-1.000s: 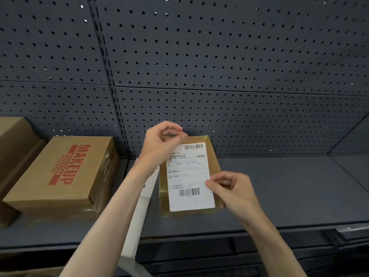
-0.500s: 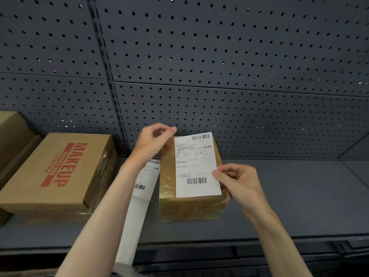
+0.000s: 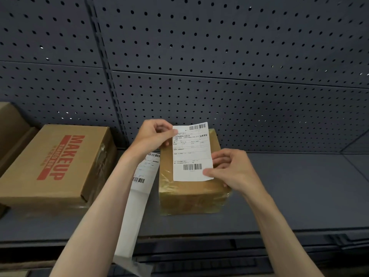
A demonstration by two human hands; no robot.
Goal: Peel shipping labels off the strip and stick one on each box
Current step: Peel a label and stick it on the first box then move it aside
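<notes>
Label going onto the box!
Left hand (image 3: pixel 151 136) and right hand (image 3: pixel 229 170) are pinching the label (image 3: pixel 191 152) over the box (image 3: pixel 191 194); not stuck yet, MAKEUP box (image 3: pixel 58 164) looking unlabelled.

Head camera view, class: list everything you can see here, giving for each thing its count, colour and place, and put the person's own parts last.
shipping label: one, white with black barcodes, held over the small box
small box: one, brown, tape-wrapped, mid-shelf
label strip: one, white, hanging over the shelf edge left of the small box
MAKEUP box: one, brown with red print, left on the shelf
another box: one, brown, far left, partly cut off
shelf: one, dark grey
pegboard: dark grey, behind
left hand: pinches the label's top-left corner
right hand: pinches its lower-right corner
</notes>
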